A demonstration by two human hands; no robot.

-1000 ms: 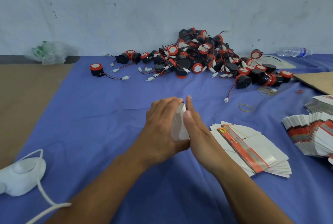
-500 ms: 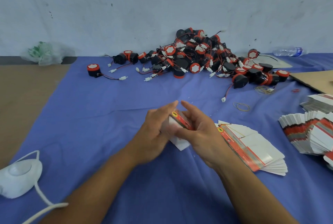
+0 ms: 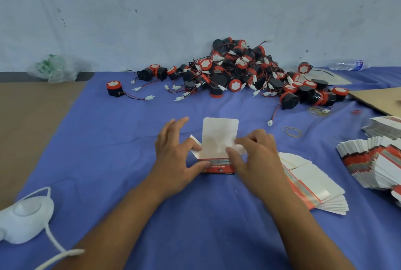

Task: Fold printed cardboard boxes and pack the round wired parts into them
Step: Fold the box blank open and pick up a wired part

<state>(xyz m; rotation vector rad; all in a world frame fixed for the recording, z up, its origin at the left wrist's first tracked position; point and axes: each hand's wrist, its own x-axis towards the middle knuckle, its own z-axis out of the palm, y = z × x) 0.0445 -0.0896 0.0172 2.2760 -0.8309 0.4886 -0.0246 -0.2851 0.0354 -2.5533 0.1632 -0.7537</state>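
- While only half folded, printed box standing on the blue cloth, directly between the two hands.
- Lies with its long axis from left to right, red front panel toward the person, mouth open upward.
- Tall white lid flap upright on the far side, not yet closed; small side flaps spread out at both ends.
- Left hand grasping the left end of the box: thumb pressed on the front panel, forefinger on the left flap, other fingers lifted and spread.
- Right hand pinching the right side flap with curled fingers, thumb on the front edge.
- Beyond the lid flap, well apart, against the wall: pile of round wired parts.
- Nearest loose part to the far right of the box, so probably easier to fetch with the right hand and bring in from above.
- Beside the right forearm, fanned stack of flat boxes; rubber bands near.
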